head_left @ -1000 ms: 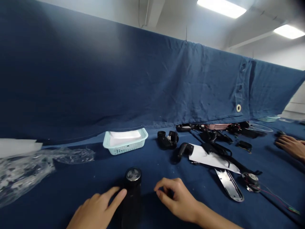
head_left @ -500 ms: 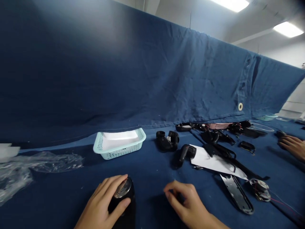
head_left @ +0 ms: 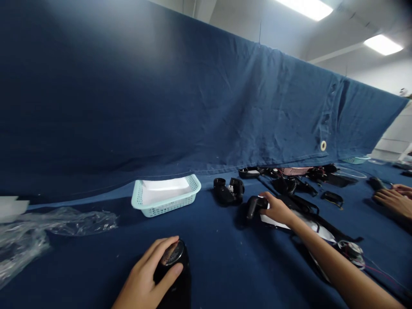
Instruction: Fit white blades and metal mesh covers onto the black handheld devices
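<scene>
My left hand (head_left: 151,274) is wrapped around an upright black cylindrical device (head_left: 175,274) at the lower middle. The device has a round perforated metal top, partly covered by my fingers, and its lower end runs out of view. My right hand (head_left: 277,209) reaches forward across the cloth, its fingers closed on the right end of a black angled plastic part (head_left: 252,207). Just beyond that part lies a black curved housing (head_left: 227,192). A white sheet of paper (head_left: 273,221) lies beneath my right wrist, partly hidden by my arm.
A light-blue basket (head_left: 170,205) lined with white stands left of centre. Crumpled clear plastic (head_left: 74,221) lies at the left. Black parts and a small motor-like piece with wires (head_left: 350,251) spread over the right. Another person's hands (head_left: 395,199) are at the far right. A blue cloth wall (head_left: 193,107) rises behind.
My right hand has moved forward and right from above the cloth onto the black angled part. My left hand still grips the cylindrical device. The other person's second hand has come into view.
</scene>
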`<state>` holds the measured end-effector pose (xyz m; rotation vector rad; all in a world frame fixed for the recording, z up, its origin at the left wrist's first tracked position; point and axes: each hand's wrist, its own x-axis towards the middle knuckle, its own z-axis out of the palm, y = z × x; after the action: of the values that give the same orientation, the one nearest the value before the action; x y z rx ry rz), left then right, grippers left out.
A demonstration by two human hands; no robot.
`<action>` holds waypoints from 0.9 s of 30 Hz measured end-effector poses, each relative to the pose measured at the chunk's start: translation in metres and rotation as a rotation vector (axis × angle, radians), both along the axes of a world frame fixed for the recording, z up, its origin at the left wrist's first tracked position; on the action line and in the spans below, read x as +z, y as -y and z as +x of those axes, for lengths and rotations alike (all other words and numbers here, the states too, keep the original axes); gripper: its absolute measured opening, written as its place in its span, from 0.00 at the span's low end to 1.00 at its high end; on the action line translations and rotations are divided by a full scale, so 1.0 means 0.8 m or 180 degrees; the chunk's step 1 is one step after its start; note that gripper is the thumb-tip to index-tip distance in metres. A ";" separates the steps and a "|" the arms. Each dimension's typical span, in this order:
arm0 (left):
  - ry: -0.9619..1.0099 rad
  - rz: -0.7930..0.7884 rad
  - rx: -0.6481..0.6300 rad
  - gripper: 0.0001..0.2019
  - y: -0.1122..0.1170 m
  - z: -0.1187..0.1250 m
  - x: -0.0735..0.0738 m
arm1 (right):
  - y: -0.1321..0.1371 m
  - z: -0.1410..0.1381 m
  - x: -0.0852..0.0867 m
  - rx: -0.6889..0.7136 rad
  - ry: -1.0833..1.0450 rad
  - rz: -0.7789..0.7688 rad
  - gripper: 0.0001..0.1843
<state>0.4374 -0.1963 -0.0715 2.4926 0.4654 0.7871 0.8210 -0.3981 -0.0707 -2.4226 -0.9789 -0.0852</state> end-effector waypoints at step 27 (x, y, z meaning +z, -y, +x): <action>-0.0108 -0.0224 -0.0066 0.18 0.000 -0.007 -0.005 | -0.068 -0.011 0.008 -0.0269 0.0450 0.0630 0.20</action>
<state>0.4318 -0.1961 -0.0752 2.4452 0.4704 0.7091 0.8125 -0.3441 -0.0645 -2.2987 -0.8835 -0.3705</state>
